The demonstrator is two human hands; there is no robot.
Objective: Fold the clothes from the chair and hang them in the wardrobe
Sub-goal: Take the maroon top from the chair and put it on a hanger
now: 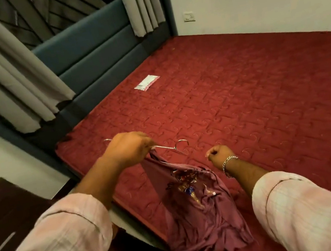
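Note:
A mauve T-shirt (201, 218) with a printed figure hangs bunched from a thin metal hanger (172, 146) over the near corner of the red mattress (244, 100). My left hand (127, 148) grips the hanger's wire together with the shirt's top edge, holding both above the bed. The hanger's hook points right. My right hand (220, 156), with a silver bracelet on the wrist, hovers to the right of the shirt with its fingers curled into a fist; nothing shows in it. The chair (10, 219) is a dark wooden shape at lower left. No wardrobe is in view.
The bed has a blue-grey padded headboard (89, 50) along its left side. A small white plastic packet (146, 82) lies on the mattress near the headboard. Grey curtains (7, 75) hang over a window at upper left. A white wall with a socket (189, 16) is behind.

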